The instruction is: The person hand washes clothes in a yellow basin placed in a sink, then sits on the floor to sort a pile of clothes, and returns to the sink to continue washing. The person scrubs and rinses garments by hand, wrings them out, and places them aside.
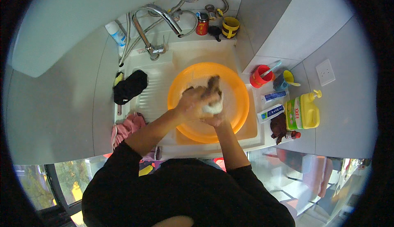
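Observation:
Both hands are together over an orange plastic basin (pixel 241 105) that holds cloudy, sudsy water. Between them is a small bunched cloth item (pixel 213 106), white in one part and dark brown in another; motion blur hides its exact kind. My left hand (pixel 191 103) grips it from the left and above. From below, my right hand (pixel 215 120) holds the white part, its fingers partly hidden by the cloth. The basin sits in a white laundry sink (pixel 258 136) with a ribbed washboard slope (pixel 157 93) on its left.
A chrome faucet (pixel 166 17) arches over the back. Black cloth (pixel 130 86) and pink cloth (pixel 129 128) lie left. On the right ledge are a red cup (pixel 258 77), toothpaste boxes (pixel 271 113), brown cloth (pixel 278 127) and a yellow detergent jug (pixel 303 111). A yellow mug (pixel 230 28) stands behind.

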`<act>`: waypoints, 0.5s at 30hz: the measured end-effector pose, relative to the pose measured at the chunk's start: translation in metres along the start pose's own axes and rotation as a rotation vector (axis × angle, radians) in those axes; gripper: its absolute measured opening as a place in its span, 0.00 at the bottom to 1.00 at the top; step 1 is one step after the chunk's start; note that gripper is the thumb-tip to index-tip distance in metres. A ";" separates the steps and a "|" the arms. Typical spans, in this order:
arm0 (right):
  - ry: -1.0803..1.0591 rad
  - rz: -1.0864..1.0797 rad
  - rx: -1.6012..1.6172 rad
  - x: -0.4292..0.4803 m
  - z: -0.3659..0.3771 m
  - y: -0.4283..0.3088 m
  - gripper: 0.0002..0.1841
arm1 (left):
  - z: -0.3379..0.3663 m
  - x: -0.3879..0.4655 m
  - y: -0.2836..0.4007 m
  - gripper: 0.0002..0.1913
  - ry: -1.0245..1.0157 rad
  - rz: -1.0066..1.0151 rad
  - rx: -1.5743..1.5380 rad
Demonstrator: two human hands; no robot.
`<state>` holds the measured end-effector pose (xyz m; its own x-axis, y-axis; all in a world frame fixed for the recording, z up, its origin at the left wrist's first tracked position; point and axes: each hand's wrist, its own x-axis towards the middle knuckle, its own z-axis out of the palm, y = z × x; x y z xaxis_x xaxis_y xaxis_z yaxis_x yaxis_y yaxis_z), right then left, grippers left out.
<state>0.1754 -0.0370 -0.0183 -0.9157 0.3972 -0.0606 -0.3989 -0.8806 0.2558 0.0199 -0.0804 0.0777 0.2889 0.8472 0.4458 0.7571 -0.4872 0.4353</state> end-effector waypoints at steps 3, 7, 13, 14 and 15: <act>0.172 -0.536 -1.106 0.015 -0.036 -0.009 0.27 | 0.009 -0.004 0.014 0.19 0.025 0.286 0.177; 0.166 -0.782 -1.739 0.007 -0.083 -0.027 0.24 | 0.015 -0.012 0.023 0.22 0.073 0.242 0.146; 0.005 -0.526 -1.829 0.021 -0.070 -0.048 0.25 | 0.014 -0.011 0.022 0.28 0.265 -0.030 -0.112; 0.063 -0.512 -1.709 0.020 -0.056 -0.039 0.23 | 0.015 -0.011 0.023 0.28 0.268 -0.143 -0.238; 0.126 -0.526 -1.406 0.019 -0.040 -0.027 0.21 | 0.017 -0.010 0.022 0.28 0.306 -0.230 -0.372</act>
<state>0.1667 -0.0164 -0.0644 -0.6265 0.7776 0.0528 -0.3272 -0.2009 -0.9234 0.0439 -0.0960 0.0697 -0.0860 0.8676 0.4897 0.5055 -0.3855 0.7719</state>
